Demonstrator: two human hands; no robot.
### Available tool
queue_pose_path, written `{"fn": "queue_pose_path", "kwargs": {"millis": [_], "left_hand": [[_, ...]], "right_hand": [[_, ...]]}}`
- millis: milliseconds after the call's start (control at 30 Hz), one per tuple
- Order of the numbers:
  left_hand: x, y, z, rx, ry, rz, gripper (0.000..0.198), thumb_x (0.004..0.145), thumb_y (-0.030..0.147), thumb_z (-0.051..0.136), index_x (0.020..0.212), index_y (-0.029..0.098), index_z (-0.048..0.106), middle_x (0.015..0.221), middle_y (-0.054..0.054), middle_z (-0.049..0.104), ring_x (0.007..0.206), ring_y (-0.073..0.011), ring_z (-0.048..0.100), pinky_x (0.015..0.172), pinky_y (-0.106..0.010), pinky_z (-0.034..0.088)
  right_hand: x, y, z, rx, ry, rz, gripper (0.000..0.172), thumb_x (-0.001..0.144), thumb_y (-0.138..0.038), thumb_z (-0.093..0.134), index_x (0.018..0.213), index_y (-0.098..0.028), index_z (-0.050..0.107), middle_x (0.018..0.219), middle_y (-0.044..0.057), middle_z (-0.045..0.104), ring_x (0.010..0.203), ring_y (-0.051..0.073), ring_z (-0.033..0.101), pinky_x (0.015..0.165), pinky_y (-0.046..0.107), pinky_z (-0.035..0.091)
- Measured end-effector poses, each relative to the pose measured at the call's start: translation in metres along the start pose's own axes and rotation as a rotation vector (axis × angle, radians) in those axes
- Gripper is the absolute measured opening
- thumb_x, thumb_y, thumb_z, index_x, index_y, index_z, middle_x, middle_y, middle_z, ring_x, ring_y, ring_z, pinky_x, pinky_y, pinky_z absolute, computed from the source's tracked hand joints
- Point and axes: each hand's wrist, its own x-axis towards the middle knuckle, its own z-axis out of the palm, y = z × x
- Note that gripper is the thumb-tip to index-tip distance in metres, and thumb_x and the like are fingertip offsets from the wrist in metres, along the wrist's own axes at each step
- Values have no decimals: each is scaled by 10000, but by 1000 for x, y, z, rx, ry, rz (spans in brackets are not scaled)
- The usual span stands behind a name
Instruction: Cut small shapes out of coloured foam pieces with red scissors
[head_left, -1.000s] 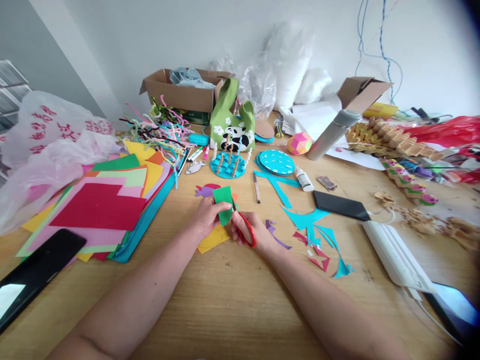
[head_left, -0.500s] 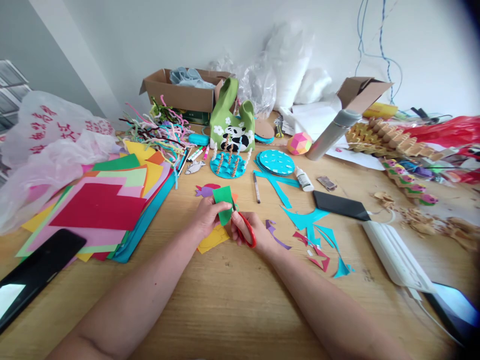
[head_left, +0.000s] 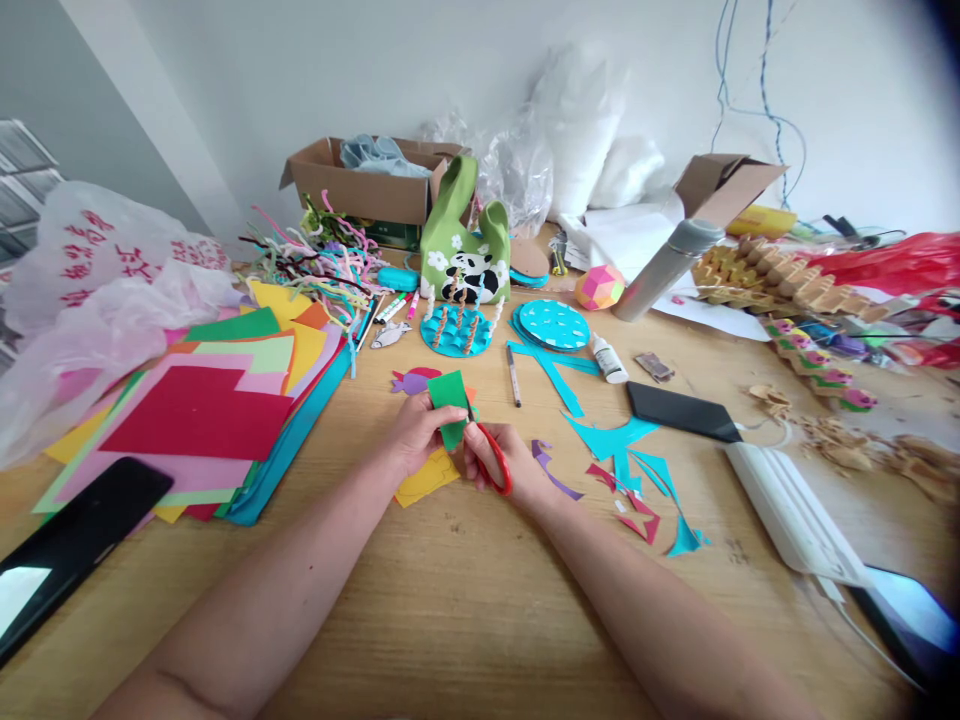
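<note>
Between the thumb and fingers of my left hand [head_left: 412, 432] is a small green sheet of craft paper or felt [head_left: 448, 395]. My right hand [head_left: 491, 455] grips red-handled scissors [head_left: 498, 465], their blades at the green sheet's right edge. Under my hands lies a yellow piece [head_left: 427, 478] with a drawn outline, partly covered. Just beyond are purple and red cut shapes [head_left: 415, 380]; a bit of orange shows behind the green sheet. A curved purple scrap [head_left: 553, 470] lies right of my right hand.
Coloured sheets [head_left: 195, 415] are stacked at left beside a black phone [head_left: 90, 520]. Blue scraps [head_left: 615, 440], a pen [head_left: 513, 375], a glue bottle [head_left: 608, 360] and a white power strip [head_left: 795, 510] lie to the right. A green panda bag [head_left: 461, 245] stands behind.
The green sheet and both hands have shifted very slightly to the right. The scissors stay at the sheet's edge; nothing else has visibly moved.
</note>
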Motion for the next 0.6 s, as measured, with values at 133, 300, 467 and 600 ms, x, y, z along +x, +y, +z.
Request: {"fn": "queue_pose_path", "kwargs": {"millis": [133,300,467,600], "left_hand": [[1,-1,-2,-12,13,-11,260,521,226,813,713,132,666,643,-19,680,554,-127,590,525,-241,450],[2,-1,-4,18,-1,-23,228,551,244,793,696,137,652,625,-18,671,502,-132,582,451,-238,423],[3,0,-4,50,-14,-4,195,565,247,767,624,141,615,526,12,609,378,-95,498,373,-223,363],[3,1,-4,50,-13,-7,194,559,239,761,608,145,599,503,23,593,356,-83,481,357,-208,340]], "right_hand": [[2,2,0,8,-15,-18,634,808,-784,492,625,-178,515,505,-7,536,391,86,477,371,197,319],[3,3,-1,9,-34,-31,633,823,-778,478,683,-166,556,507,-12,532,394,88,473,374,199,325],[1,0,-1,-1,-42,-30,658,793,-812,473,652,-172,525,511,-12,529,396,83,470,381,199,342],[0,-4,0,-10,-35,-12,673,770,-830,479,638,-171,525,511,-9,530,399,81,472,390,200,351]]}}
